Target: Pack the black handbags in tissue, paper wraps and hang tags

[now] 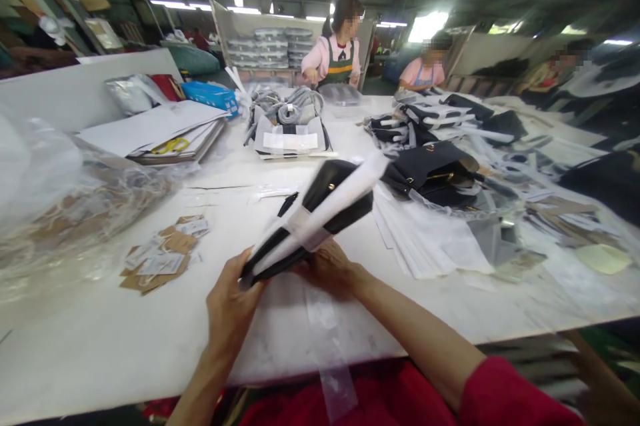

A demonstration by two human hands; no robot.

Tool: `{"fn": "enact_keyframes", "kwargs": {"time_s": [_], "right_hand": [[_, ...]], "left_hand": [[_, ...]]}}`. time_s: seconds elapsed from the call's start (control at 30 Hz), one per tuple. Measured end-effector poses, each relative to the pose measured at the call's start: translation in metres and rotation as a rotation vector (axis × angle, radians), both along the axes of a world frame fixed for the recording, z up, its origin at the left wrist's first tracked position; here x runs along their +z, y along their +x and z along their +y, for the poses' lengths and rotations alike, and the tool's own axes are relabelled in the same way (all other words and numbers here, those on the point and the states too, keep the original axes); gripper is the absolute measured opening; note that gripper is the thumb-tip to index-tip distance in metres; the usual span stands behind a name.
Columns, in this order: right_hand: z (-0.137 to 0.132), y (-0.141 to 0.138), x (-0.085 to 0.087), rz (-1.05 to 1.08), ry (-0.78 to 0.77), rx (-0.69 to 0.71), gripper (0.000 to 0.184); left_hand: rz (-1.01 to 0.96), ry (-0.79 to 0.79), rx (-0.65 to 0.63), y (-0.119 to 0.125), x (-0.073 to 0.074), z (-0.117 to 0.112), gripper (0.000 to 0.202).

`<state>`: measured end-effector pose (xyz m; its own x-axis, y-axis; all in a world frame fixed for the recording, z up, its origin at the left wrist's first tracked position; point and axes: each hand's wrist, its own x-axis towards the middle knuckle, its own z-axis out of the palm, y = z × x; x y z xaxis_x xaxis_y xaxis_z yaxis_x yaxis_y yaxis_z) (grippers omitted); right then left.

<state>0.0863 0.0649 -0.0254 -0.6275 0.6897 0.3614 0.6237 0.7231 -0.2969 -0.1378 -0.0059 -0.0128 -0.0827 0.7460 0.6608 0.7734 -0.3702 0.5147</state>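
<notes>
A black bag (325, 185) with a small gold stud and a band of white wrapping is tilted above the table in front of me. My left hand (235, 299) is closed round its lower left end. Underneath, my right hand (333, 269) grips the bag's near side, its fingertips mostly hidden. A clear plastic strip (333, 353) hangs below the bag, over the table edge. To the left lies a pile of brown and white tags (163, 256). On the right, another black bag (435, 169) lies beside a stack of white sheets (430, 239).
Clear plastic bags (90, 213) cover the far left of the table. Behind them, yellow scissors (171, 145) lie on stacked card (165, 126). Grey straps (290, 106) sit at the back, and wrapped black pieces (400, 129) are heaped on the right. Several co-workers are across the table.
</notes>
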Motion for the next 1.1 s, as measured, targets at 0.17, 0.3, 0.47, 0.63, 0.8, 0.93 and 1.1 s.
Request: {"fn": "enact_keyframes", "kwargs": {"time_s": [0.17, 0.3, 0.47, 0.63, 0.8, 0.93, 1.1], "right_hand": [[-0.065, 0.021, 0.006, 0.113, 0.105, 0.208, 0.019], [-0.116, 0.039, 0.051, 0.135, 0.067, 0.397, 0.014], [-0.078, 0.041, 0.107, 0.220, 0.095, 0.138, 0.018], [0.027, 0.023, 0.114, -0.019, -0.344, -0.310, 0.013], [0.107, -0.018, 0.087, -0.222, -0.672, -0.531, 0.033], [0.131, -0.044, 0.058, -0.246, -0.669, -0.642, 0.066], [0.136, -0.053, 0.041, -0.160, -0.731, -0.683, 0.054]], "left_hand": [[0.222, 0.115, -0.099, 0.013, -0.010, -0.005, 0.043], [0.419, 0.238, -0.243, 0.030, -0.011, -0.011, 0.038], [0.530, 0.257, -0.277, 0.039, -0.007, -0.017, 0.034], [0.573, 0.218, -0.242, 0.038, -0.010, -0.023, 0.039], [0.538, 0.240, -0.214, 0.041, -0.019, -0.024, 0.037], [0.480, 0.270, -0.202, 0.045, -0.021, -0.020, 0.035], [0.515, 0.216, -0.225, 0.049, -0.015, -0.012, 0.034]]}}
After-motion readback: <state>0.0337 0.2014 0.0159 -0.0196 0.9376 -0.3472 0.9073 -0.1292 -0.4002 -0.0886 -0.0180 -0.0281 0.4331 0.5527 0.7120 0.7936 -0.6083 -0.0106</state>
